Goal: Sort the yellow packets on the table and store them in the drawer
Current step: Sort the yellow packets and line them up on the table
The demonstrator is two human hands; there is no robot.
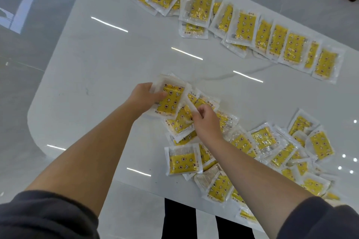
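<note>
Bare worktop (pixel 93 75) lay open toward its rounded left corner. Your left hand (pixel 144 97) gripped a packet stack (pixel 172 101); your right hand (pixel 206 123) pinched a loose packet (pixel 191 101).

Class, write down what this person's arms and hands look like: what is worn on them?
Both arms wear dark grey fabric sleeves. The left sleeve and right sleeve end near the elbows, leaving the forearms bare. The left hand and right hand are bare too: no gloves, and no watch, ring or bracelet shows.
</note>
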